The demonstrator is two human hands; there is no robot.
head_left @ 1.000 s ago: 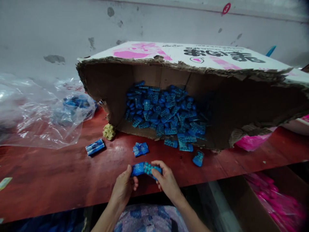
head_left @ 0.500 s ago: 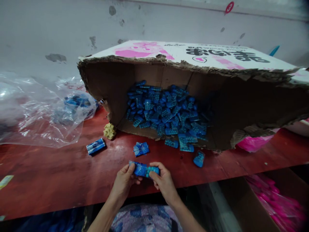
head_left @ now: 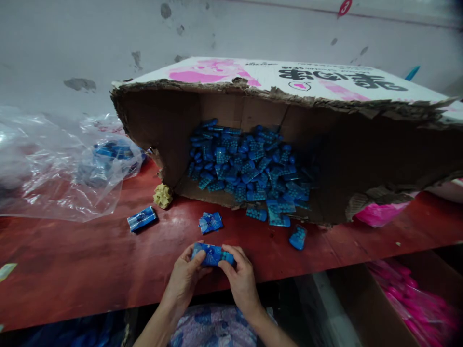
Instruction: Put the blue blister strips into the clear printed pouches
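My left hand (head_left: 186, 270) pinches a blue printed sleeve (head_left: 209, 254) between thumb and fingers. In my right hand (head_left: 240, 274) is a small clear pack of blue balls (head_left: 227, 257), gripped at its outer end. Most of that pack sits inside the sleeve, and only its right end shows. Just beyond my hands lies a flat blue printed sleeve (head_left: 210, 222). A bundle of blue sleeves (head_left: 142, 220) rests further left. To the right, one loose ball pack (head_left: 297, 237) lies on the red tabletop (head_left: 90, 260).
A torn cardboard box (head_left: 173, 120) lies on its side, holding a heap of blue ball packs (head_left: 249, 164). Left of it are a crumpled yellowish lump (head_left: 163, 196) and a clear plastic bag (head_left: 65, 168) with blue items. Pink packs (head_left: 415, 299) fill a box below right.
The ball pack has slid further into the sleeve, so less of it shows. My hands have come closer together. The view has shifted slightly.
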